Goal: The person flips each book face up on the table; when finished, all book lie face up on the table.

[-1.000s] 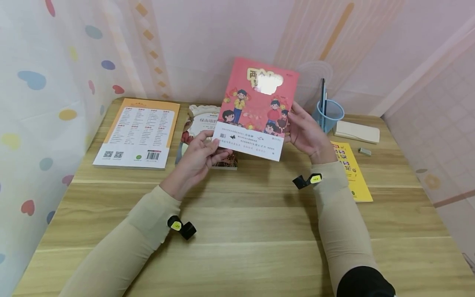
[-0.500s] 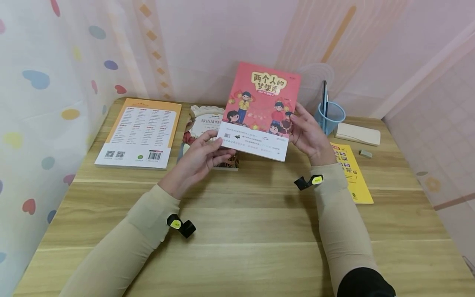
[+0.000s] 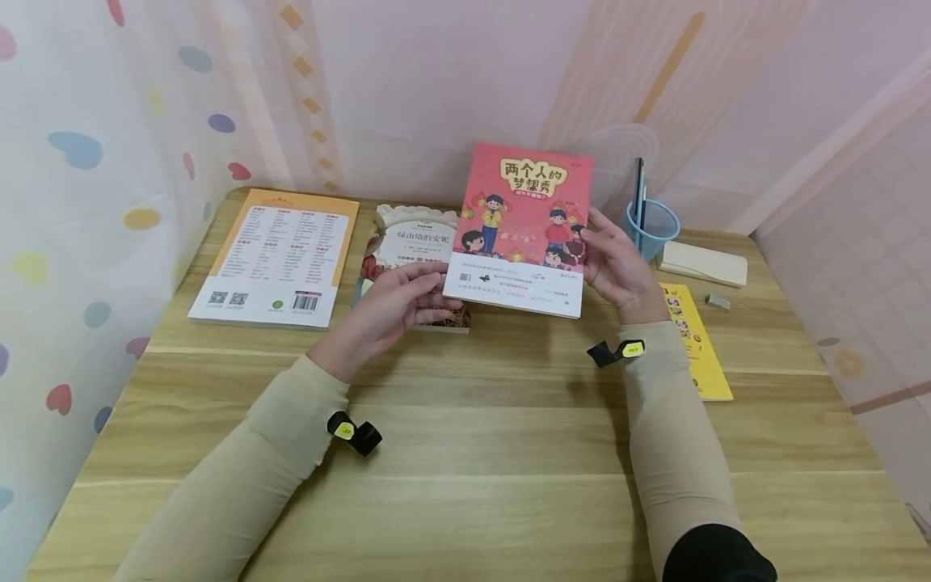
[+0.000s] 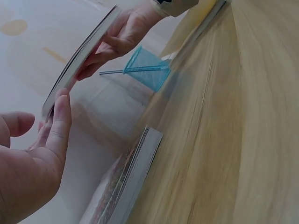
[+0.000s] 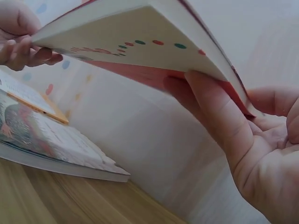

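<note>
Head view shows the red paperback (image 3: 525,226) held up just above centre of the frame, tilted back off the wooden desk (image 3: 465,420), cover facing the person. It looks light and thin, a soft cover that would bend if gripped by one corner; its glossy face may slide, so the two side edges seem the sound places to hold. The left hand (image 3: 393,303) pinches the lower left edge, thumb in front. The right hand (image 3: 614,267) clasps the right edge, fingers behind, thumb on the cover. Below it a white-covered book (image 3: 410,259) lies flat; an orange-bordered one (image 3: 280,259) sits left, a blue pen cup (image 3: 652,229) and yellow booklet (image 3: 691,339) right.
</note>
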### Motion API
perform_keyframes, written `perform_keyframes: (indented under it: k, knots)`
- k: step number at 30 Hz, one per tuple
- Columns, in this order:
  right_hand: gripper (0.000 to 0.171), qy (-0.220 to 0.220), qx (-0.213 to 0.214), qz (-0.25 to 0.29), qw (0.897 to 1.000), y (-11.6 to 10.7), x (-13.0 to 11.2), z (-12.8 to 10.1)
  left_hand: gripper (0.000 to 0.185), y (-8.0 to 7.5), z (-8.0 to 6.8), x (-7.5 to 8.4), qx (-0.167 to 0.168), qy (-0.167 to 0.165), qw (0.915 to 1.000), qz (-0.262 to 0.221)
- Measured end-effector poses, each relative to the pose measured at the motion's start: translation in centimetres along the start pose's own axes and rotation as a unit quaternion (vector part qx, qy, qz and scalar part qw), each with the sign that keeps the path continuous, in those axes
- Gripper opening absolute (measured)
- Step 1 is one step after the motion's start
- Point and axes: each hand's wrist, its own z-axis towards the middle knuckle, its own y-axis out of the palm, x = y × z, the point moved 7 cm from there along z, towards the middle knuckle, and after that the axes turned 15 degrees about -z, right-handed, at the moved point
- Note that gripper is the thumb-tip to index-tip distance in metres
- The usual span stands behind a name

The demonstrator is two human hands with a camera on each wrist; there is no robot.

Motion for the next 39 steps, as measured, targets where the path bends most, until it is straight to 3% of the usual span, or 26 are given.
perform_keyframes:
  k: [11, 20, 26, 31, 39]
  knots:
    - [0.059, 0.02, 0.058, -0.068, 0.996, -3.3, -0.2, -0.7, 0.042, -0.7, 0.3, 0.4, 0.004, 0.018, 0.9983, 0.056]
    - [0.057, 0.088, 0.119, -0.171, 0.974, -4.4, 0.3, -0.8, 0.032, -1.0, 0.2, 0.7, 0.008, 0.019, 0.997, 0.075]
    - [0.056, 0.137, 0.121, -0.206, 0.961, -4.7, 0.9, -1.2, 0.029, -1.2, 0.1, 1.3, 0.008, 0.023, 0.9962, 0.084]
    - [0.057, 0.176, 0.127, -0.241, 0.946, -4.9, 1.4, -1.2, 0.03, -2.1, -0.5, 3.4, 0.013, 0.047, 0.9947, 0.09]
    - [0.055, 0.221, 0.164, -0.31, 0.91, -5.9, 1.6, -1.5, 0.028, -5.4, -2.3, 8.1, 0.051, 0.111, 0.9892, 0.082]
